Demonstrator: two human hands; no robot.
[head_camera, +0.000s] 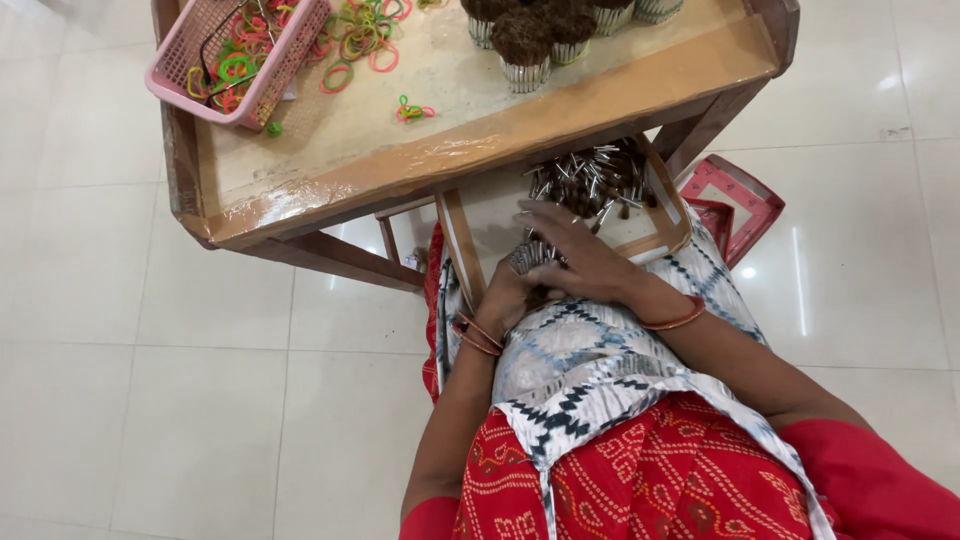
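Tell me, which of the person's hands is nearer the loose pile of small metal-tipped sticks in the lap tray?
Right. The right hand reaches just below the loose sticks; the left hand sits farther back, gripping a bundle.

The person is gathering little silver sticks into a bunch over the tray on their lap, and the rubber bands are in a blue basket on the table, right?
Not quite. The basket is pink, not blue, as the head view shows. The rest holds: the left hand and right hand gather a bunch of silver sticks over the lap tray, and coloured rubber bands lie in that basket on the table.
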